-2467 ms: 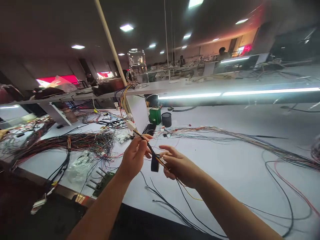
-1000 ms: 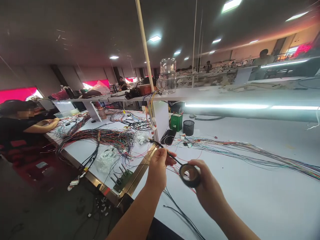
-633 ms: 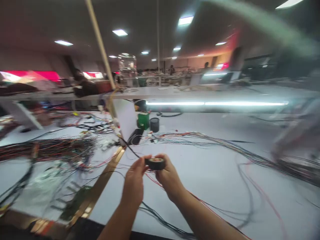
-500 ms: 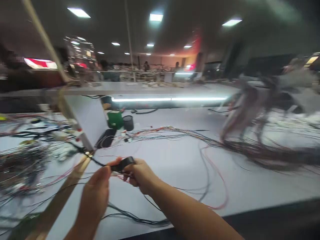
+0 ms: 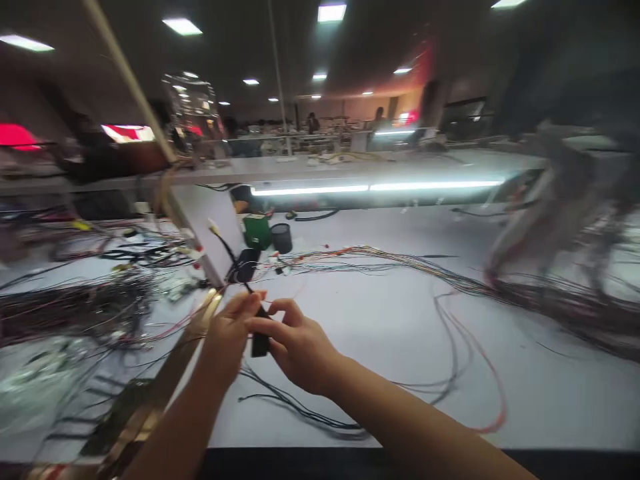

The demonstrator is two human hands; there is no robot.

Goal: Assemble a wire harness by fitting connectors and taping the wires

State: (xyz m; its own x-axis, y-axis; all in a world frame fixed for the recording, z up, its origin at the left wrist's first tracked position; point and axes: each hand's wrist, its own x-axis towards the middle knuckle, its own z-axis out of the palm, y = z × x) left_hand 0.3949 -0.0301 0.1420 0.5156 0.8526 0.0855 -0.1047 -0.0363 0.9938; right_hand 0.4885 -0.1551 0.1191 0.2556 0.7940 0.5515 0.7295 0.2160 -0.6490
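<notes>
My left hand (image 5: 231, 330) is closed around a black cable (image 5: 229, 251), whose pale-tipped end sticks up beyond my fingers. Between both hands sits a flat black piece (image 5: 260, 344); its exact kind is unclear. My right hand (image 5: 303, 348) pinches this piece from the right, thumb and index finger bent against it. Both hands are held close together above the white tabletop (image 5: 400, 327). Below them lie several loose black wires (image 5: 300, 410) on the table.
A long wire bundle (image 5: 370, 257) crosses the table. A green box (image 5: 257, 231) and a dark mesh cup (image 5: 281, 237) stand by a white upright panel (image 5: 207, 230). At left are tangled wires (image 5: 115, 303) and clear plastic bags (image 5: 40, 380). Blurred grey strands (image 5: 560, 213) hang at right.
The view has swung left. The black cable end now points up instead of leftward. The black piece has turned to hang downward, and my hands have come closer together.
</notes>
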